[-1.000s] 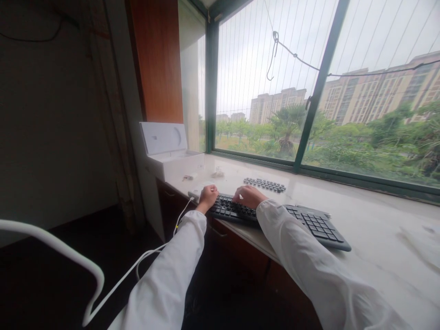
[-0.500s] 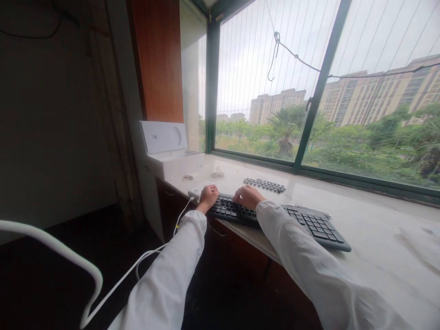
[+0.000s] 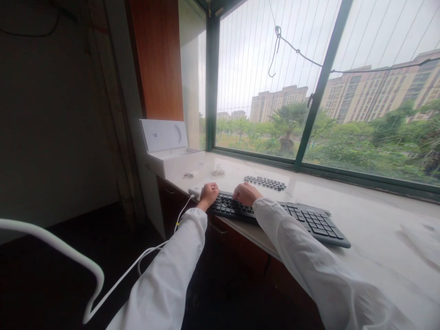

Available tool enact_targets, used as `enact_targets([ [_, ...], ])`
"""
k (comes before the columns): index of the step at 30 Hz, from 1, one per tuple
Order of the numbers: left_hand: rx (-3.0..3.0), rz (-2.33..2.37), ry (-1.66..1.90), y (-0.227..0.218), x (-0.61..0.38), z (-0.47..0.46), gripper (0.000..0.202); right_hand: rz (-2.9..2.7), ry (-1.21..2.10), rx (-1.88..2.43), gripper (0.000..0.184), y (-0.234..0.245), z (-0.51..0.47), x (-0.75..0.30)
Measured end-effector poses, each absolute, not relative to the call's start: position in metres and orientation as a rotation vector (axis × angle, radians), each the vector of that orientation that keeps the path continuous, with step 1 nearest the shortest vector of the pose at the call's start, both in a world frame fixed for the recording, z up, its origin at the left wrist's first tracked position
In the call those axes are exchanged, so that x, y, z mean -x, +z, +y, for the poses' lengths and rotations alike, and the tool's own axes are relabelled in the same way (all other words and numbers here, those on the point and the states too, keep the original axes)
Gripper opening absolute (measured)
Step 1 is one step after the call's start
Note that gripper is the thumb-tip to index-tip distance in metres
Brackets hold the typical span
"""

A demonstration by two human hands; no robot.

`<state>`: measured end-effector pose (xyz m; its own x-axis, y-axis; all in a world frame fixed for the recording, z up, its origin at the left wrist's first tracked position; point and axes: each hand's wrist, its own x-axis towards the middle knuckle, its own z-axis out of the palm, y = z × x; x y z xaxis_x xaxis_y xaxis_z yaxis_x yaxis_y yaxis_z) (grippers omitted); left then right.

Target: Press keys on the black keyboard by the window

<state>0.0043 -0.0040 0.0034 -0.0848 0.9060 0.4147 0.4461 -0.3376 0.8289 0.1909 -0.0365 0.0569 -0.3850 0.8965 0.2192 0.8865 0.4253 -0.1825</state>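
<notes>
A black keyboard [image 3: 321,222] lies along the front edge of the counter, and part of its main key area lacks keycaps. At its left end is my left hand [image 3: 208,195], closed like a fist; whatever its fingers hold is hidden. My right hand [image 3: 246,194] bends over the middle of the keyboard, fingers curled down onto the keys and pressed together. Its fingertips are too small to show what is in them. Behind the keyboard, loose black keycaps [image 3: 265,183] lie in rows on the counter.
An open white box [image 3: 175,161] stands at the counter's left end. Small pale items [image 3: 217,170] lie near it. A white cable [image 3: 182,213] hangs over the front edge from a white device [image 3: 194,191]. Clear plastic [image 3: 421,238] lies at right, and a window runs behind the counter [image 3: 374,220].
My right hand has shifted very slightly and stays curled over the keys. My left hand keeps its place. The view has tilted a touch.
</notes>
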Motion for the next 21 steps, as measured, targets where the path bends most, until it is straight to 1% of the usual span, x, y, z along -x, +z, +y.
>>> enact_targets([
  [9,-1.769,1.493,1.393,0.002,-0.003,-0.002,0.011,-2.303,0.172,1.609,0.016,0.056,-0.037,-0.190],
  [18,-1.793,1.469,1.407,0.001,-0.002,-0.001,0.012,-2.214,0.412,1.568,0.022,0.055,-0.030,-0.202],
  [21,-1.800,1.470,1.403,0.001,-0.002,-0.001,0.013,-2.217,0.437,1.537,0.023,0.054,-0.028,-0.206],
])
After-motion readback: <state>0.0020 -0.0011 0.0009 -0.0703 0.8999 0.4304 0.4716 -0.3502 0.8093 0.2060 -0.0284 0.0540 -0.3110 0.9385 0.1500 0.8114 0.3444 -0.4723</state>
